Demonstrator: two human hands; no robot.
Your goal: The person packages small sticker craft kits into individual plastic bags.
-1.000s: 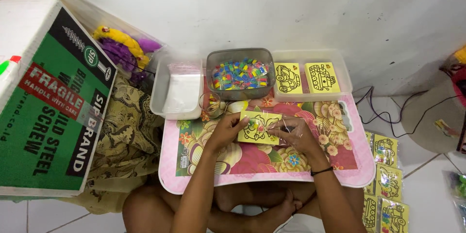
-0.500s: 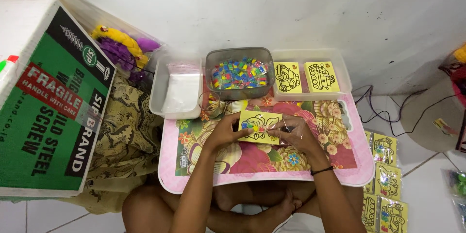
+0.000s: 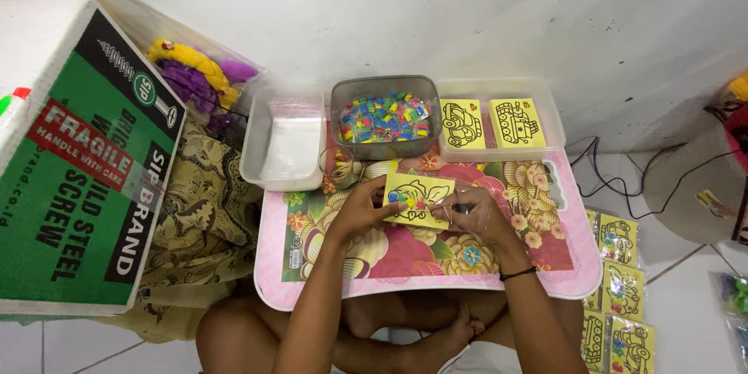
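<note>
A yellow picture card [image 3: 418,199] with a black line drawing and a few small coloured pieces on it is held above the floral lap table [image 3: 374,265]. My left hand [image 3: 361,207] grips the card's left edge. My right hand [image 3: 472,213] holds its right edge, apparently together with a clear plastic sleeve and a small dark thing between the fingers. Just beyond the card stands a grey tub [image 3: 386,117] filled with small multicoloured pieces.
A clear tray [image 3: 499,122] with two yellow cards sits at the back right, a clear tub [image 3: 284,139] of plastic bags at the back left. A large green and white carton [image 3: 74,156] stands left. Packed yellow cards [image 3: 619,288] lie on the floor at right.
Both hands stay on the yellow card. The card has shifted slightly; otherwise nothing has visibly moved.
</note>
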